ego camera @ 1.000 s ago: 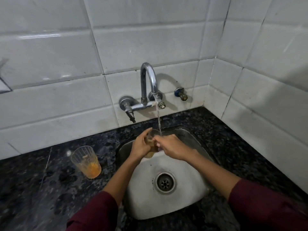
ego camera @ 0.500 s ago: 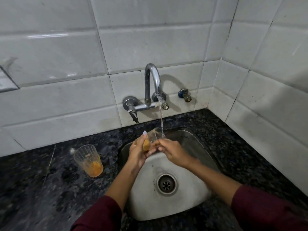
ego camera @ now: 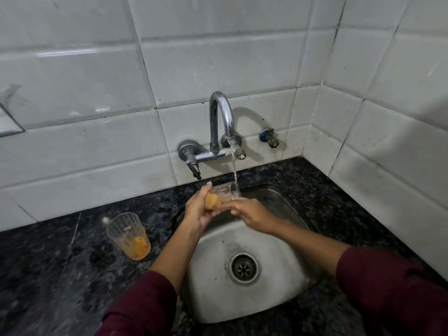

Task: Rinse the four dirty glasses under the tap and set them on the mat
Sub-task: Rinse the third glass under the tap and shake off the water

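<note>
A clear glass (ego camera: 221, 196) with orange residue lies tilted on its side over the steel sink (ego camera: 286, 294), its mouth toward the water stream from the chrome tap (ego camera: 221, 117). My left hand (ego camera: 198, 210) grips its base end. My right hand (ego camera: 254, 214) touches the rim side from below. A second dirty glass (ego camera: 129, 235) with orange dregs stands upright on the dark granite counter, left of the sink. No mat is in view.
White tiled walls meet in a corner at the back right. A small valve (ego camera: 270, 138) sticks out of the wall right of the tap. The drain (ego camera: 243, 269) lies in the middle of the sink. Dark speckled counter (ego camera: 48, 275) surrounds the sink.
The glass has been tipped from hidden between my hands to lying sideways with its mouth at the stream. My view has shifted slightly; the standing glass has not moved.
</note>
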{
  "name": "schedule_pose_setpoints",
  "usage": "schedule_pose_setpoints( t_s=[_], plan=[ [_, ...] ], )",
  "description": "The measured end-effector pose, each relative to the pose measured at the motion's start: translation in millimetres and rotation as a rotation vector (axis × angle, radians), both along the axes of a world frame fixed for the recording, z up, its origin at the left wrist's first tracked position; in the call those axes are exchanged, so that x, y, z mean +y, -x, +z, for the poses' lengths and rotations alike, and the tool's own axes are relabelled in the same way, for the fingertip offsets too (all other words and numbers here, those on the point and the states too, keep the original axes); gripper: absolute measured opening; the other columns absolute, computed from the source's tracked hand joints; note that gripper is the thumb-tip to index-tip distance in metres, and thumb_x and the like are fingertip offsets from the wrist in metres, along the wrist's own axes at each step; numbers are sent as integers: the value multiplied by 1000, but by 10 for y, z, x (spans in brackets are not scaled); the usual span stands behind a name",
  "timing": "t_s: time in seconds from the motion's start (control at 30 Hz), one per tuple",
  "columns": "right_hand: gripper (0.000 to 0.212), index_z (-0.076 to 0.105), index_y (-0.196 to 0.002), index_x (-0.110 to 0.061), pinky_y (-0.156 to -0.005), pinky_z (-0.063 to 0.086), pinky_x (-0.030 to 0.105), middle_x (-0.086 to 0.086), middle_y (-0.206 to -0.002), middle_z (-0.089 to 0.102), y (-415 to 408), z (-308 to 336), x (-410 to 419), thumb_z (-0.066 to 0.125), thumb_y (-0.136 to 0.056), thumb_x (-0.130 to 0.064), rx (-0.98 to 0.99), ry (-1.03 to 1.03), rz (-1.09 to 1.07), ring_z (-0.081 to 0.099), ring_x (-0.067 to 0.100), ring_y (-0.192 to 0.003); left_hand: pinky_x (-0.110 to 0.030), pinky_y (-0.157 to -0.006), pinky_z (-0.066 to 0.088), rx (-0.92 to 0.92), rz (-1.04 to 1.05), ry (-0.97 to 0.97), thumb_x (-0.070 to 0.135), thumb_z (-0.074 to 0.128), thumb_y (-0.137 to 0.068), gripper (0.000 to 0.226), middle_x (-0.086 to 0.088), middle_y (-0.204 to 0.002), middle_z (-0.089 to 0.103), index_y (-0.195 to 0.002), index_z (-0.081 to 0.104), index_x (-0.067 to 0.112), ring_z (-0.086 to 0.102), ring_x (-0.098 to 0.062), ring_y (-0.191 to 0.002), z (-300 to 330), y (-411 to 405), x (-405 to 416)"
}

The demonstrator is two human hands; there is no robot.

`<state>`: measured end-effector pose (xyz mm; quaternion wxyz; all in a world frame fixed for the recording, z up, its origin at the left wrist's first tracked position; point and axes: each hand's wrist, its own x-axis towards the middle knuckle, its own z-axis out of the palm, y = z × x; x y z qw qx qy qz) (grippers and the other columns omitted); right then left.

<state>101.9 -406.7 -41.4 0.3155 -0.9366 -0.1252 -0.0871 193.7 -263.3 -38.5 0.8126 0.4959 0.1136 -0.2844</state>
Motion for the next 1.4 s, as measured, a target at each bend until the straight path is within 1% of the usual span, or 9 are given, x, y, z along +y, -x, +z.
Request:
schedule_pose_setpoints(
  t_s=[0.13, 0.3, 0.4, 0.57, 0.8, 1.07, 1.17, 1.3, 1.4],
  plan=[
    [27, 64, -114, -15, -88, 48, 28, 8, -111, 69, -128, 153, -17, 54, -90, -9, 71, -46, -28, 63, 15, -99, -41, -62, 59, 66, -68, 47, 28, 65, -86, 29, -17, -93, 68, -104, 60, 5, 68, -29, -74, 4, -53, -2],
    [22, 60, -109, -4, -63, 55, 21, 19, -101, 67, -169, 346, 371, 44, -97, -11, 275, -939, -255, 63, 21, -75, -24, -40, 46, -104, 74, 145, 16, 68, -82, 13, -10, -79, 60, -91, 58, 13, 58, -23, -63, -44, -43, -73],
    [30, 56, -124, -13, -77, 56, 30, 16, -114, 66, -87, 92, 294, 46, -95, -10, 119, -520, -111, 65, 22, -90, -21, -35, 38, -83, 109, 54, 22, 67, -85, 13, -9, -69, 58, -84, 58, 12, 53, -18, -46, -74, -81, -50],
    [40, 58, -125, -13, -100, 44, 30, 11, -128, 60, -122, 30, -61, 46, -88, -5, -47, 207, 89, 56, 22, -118, -49, -53, 59, 128, -47, 45, 32, 67, -85, 39, -22, -97, 66, -109, 55, 4, 70, -32, -73, -50, -109, 6],
    [26, 58, -116, -5, -72, 54, 22, 13, -110, 66, -169, 359, 326, 42, -96, -6, 328, -946, -198, 65, 20, -89, -23, -40, 44, -99, -32, 146, 23, 70, -78, 39, -13, -81, 58, -110, 57, 3, 60, -20, -51, -39, -103, -33],
    [28, 63, -110, -2, -95, 45, 37, 17, -116, 64, -81, -46, -69, 47, -88, -10, -42, 253, 55, 57, 33, -113, -43, -51, 59, 53, -93, 20, 32, 72, -78, 45, -18, -92, 68, -110, 59, 3, 71, -28, -69, -59, -110, 33],
    [33, 59, -122, -9, -100, 41, 30, 10, -126, 61, -82, 142, 76, 50, -91, -4, 136, -150, -43, 55, 19, -116, -35, -53, 58, 19, -143, 72, 34, 66, -82, 36, -16, -85, 68, -99, 60, 2, 67, -28, -73, -30, -103, 40],
    [32, 50, -127, -2, -90, 49, 29, 17, -127, 59, -62, 400, 334, 38, -97, -3, 431, -1134, -107, 60, 24, -112, -27, -46, 47, -134, -130, 160, 32, 75, -72, 54, -16, -85, 58, -112, 51, 6, 61, -25, -60, -9, -80, 35],
    [39, 45, -134, -11, -91, 49, 30, 11, -129, 57, 9, 258, 360, 43, -96, -5, 319, -838, -12, 59, 18, -106, -27, -46, 47, -154, -66, 88, 25, 69, -83, 23, -13, -76, 64, -95, 59, 8, 62, -25, -60, 30, -62, 37]
  ],
)
